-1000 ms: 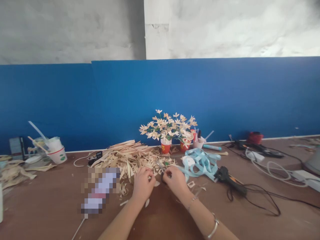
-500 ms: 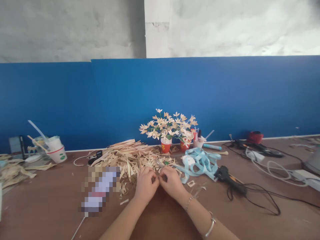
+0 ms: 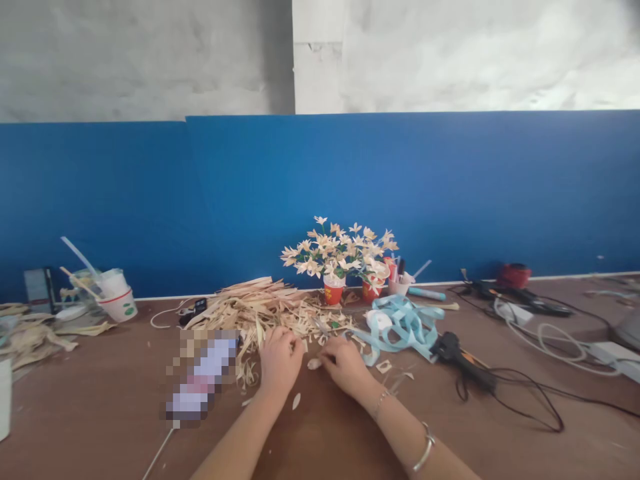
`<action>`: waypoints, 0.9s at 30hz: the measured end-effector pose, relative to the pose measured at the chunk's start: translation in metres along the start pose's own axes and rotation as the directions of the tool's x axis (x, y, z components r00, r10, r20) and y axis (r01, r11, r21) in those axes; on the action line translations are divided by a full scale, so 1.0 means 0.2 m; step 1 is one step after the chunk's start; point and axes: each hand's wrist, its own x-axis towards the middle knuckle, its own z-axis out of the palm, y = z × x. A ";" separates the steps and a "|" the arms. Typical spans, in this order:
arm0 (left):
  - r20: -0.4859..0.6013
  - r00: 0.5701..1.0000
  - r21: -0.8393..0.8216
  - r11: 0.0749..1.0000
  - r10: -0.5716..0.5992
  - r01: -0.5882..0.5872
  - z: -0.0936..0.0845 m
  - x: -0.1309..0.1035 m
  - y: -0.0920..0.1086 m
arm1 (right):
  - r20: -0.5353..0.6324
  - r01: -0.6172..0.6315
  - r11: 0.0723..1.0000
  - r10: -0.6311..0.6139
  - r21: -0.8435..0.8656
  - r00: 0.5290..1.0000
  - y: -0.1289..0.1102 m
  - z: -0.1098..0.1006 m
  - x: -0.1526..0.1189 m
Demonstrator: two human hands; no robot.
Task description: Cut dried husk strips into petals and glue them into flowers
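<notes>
Clearly, in the head view both bare hands are low over the brown worktop [image 3: 340,437], between its near edge and its far edge. The left hand [image 3: 281,360] is curled, its fingers bent narrowly, just beside a wide pile of dry, beige, leaf-like strips [image 3: 240,313]; whether it holds something, I cannot tell. The right hand [image 3: 346,365], with a silver bangle [image 3: 426,448] on its forearm, is also narrow. Its fingertips are at a small, pale, rounded petal-shaped piece [image 3: 314,364], which is between the two hands; I cannot tell if it is pinched or only touched. A thin, whitish, oval sliver [image 3: 297,401] lies closer to the near edge of the worktop. Toward the far edge stand cream-coloured flowers [image 3: 325,248] in red-and-white cups [image 3: 334,294]. A tangled light-blue ribbon [image 3: 400,304] lies nearer the right edge, and beyond it a black glue gun [image 3: 470,369].
</notes>
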 end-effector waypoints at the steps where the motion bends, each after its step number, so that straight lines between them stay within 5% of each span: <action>1: -0.013 1.000 0.000 1.000 0.011 -0.011 0.00 0.00 -0.01 | 0.021 0.006 1.000 -0.006 -0.029 1.000 0.00 0.00 0.00; 7: -0.106 0.994 -0.006 1.000 0.011 -0.012 0.00 0.02 -0.04 | 0.032 0.153 0.985 -0.150 -0.084 0.988 -0.10 -0.03 -0.04; 13: -0.136 0.991 -0.038 0.999 -0.014 0.009 -0.02 0.03 -0.04 | 0.223 0.382 0.924 -0.364 -0.037 0.904 -0.21 -0.01 -0.07; 21: -0.109 0.994 -0.064 0.998 -0.030 0.023 -0.03 0.04 -0.03 | 0.288 0.587 0.760 -0.517 -0.277 0.806 -0.25 0.03 -0.08; 23: -0.108 0.994 -0.088 0.996 -0.034 0.024 -0.03 0.04 -0.03 | 0.254 0.575 0.773 -0.519 -0.269 0.816 -0.25 0.04 -0.08; 27: -0.041 0.999 -0.234 0.972 0.008 -0.017 -0.03 0.04 -0.03 | 0.020 0.346 0.931 -0.346 -0.112 0.938 -0.20 0.04 -0.05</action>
